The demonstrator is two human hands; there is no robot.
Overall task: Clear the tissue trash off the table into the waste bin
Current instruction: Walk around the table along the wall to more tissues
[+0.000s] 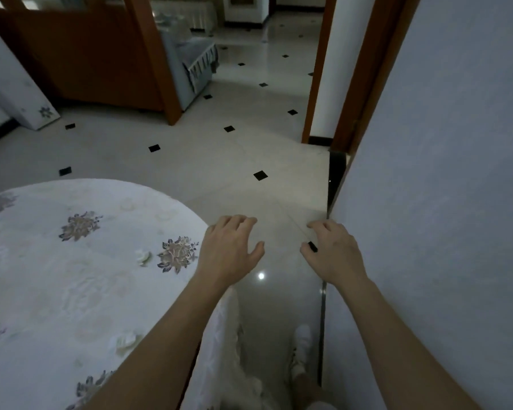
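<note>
Left hand (230, 247) and right hand (332, 250), both empty with fingers loosely spread, hovered beside the round table in white flowered cloth (42, 276), where a crumpled white tissue (144, 257) and a second crumpled tissue (128, 344) lay uncollected; no waste bin showed.

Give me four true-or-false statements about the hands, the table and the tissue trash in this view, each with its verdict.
1. The left hand and right hand hold nothing. True.
2. A far tissue and a near tissue lie crumpled on the round table. True.
3. A waste bin stands beside the table. False: no bin is in view.
4. The floor is carpeted. False: it is glossy tile.
</note>
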